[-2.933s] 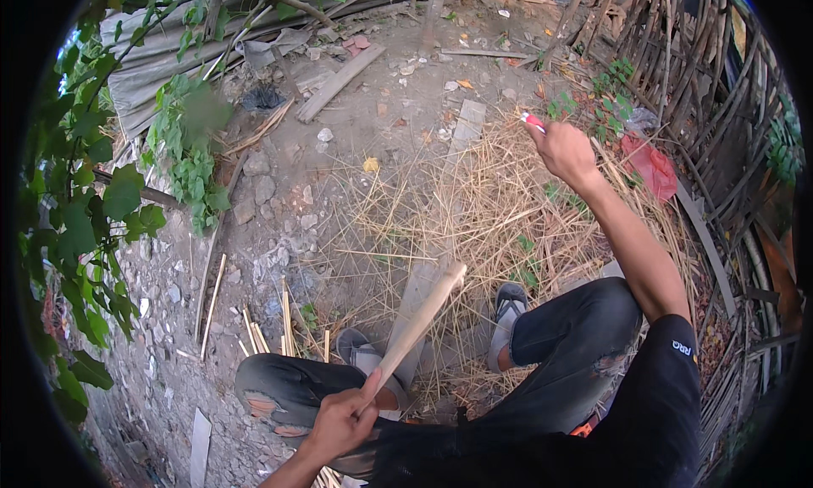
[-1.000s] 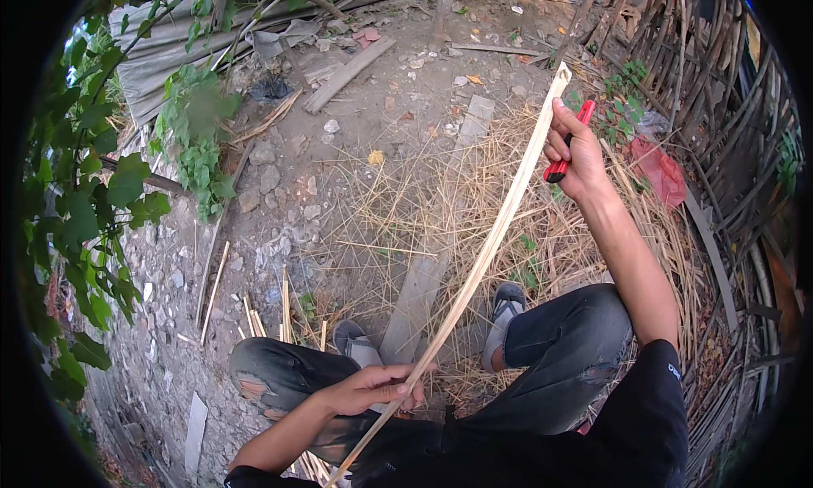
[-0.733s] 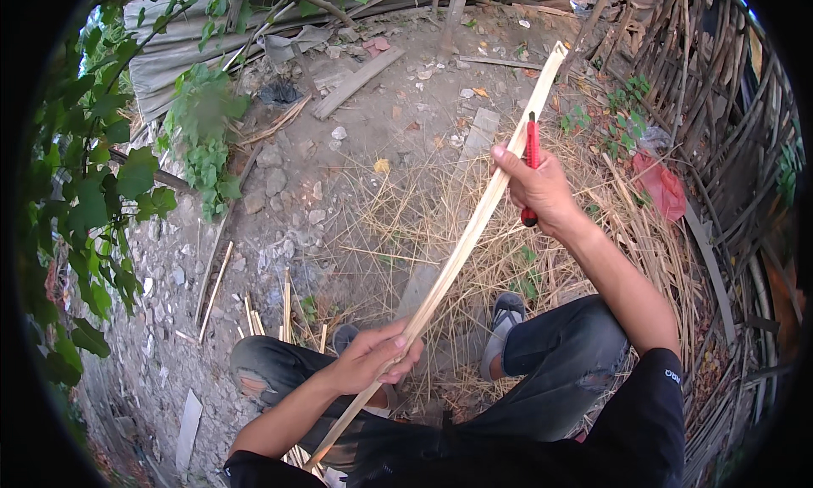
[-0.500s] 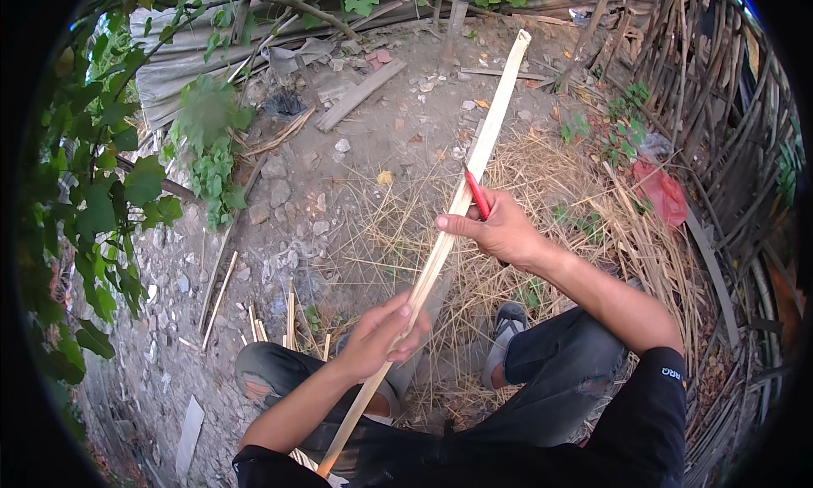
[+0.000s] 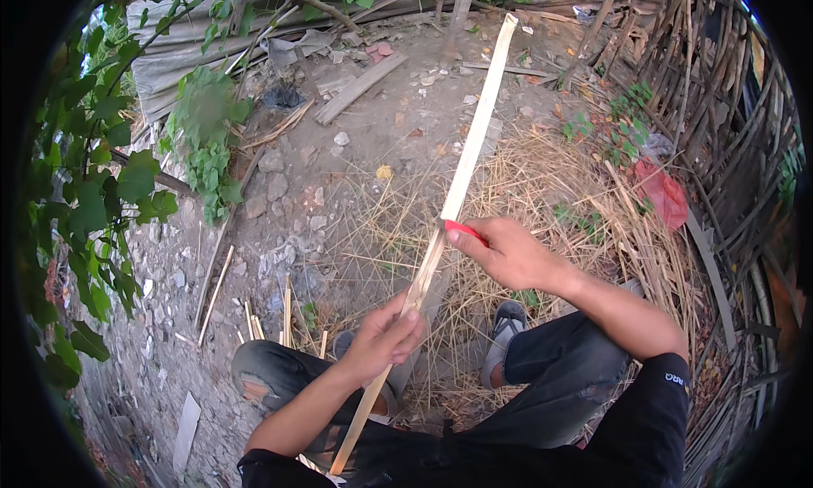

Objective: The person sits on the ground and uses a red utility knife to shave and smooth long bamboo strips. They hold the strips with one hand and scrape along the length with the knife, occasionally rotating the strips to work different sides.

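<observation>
A long, pale wooden strip [image 5: 476, 137] slants from my lap up toward the far ground, its top end raised and slightly bent. My left hand [image 5: 385, 340] is wrapped around its lower part. Closed around a red-handled knife [image 5: 467, 232], my right hand [image 5: 511, 255] is farther up the strip. The knife lies across the strip, and its blade is mostly hidden at the wood. Below the knife, the strip's surface looks rougher and more fibrous than above it.
Straw [image 5: 542, 175] covers the ground ahead. Several thin sticks [image 5: 288, 314] stand beside my left knee. A grey board [image 5: 362, 88] lies farther off, a red plastic bag [image 5: 660, 192] at right. A stick fence [image 5: 720, 73] borders the right; leafy vines [image 5: 93, 204] hang at left.
My right hand and the knife have moved down the strip, nearer to my left hand. The strip's far end has shifted slightly left. My left hand keeps its grip.
</observation>
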A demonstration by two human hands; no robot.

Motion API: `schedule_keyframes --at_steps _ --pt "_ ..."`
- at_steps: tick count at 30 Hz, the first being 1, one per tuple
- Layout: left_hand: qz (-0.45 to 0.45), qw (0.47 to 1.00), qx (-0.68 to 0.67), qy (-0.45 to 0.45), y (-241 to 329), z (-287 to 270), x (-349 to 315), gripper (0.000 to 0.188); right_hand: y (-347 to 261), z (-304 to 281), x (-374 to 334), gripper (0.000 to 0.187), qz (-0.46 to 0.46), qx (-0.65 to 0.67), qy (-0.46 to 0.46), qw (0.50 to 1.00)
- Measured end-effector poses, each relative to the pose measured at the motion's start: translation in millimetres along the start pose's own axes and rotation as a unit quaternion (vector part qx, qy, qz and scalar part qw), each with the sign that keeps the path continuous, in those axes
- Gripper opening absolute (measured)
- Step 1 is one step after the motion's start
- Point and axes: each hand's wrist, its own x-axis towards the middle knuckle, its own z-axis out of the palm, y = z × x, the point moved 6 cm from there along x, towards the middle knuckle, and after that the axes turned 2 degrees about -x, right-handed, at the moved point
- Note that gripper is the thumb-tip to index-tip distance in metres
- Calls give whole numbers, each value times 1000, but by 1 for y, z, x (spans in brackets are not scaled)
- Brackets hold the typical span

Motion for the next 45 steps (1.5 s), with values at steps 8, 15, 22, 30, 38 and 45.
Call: schedule_keyframes --at_steps 8,15,22,30,38,45 --pt "-25 997 6 69 3 -5 1 51 -30 47 -10 53 -70 -81 -57 993" --pt "-24 992 76 100 -5 -16 -11 59 5 14 23 61 28 -122 -8 992" --pt "-13 995 56 86 -5 -14 -13 59 -14 48 -4 64 -15 -127 -83 988" --pt "-32 990 94 98 -17 -23 -23 58 30 14 26 63 6 -176 45 983" --pt "-47 976 196 85 -17 -27 -43 55 112 -70 36 65 206 -90 202 953" --pt "-109 979 129 111 -58 -63 -82 57 132 -103 -9 63 129 -125 322 929"
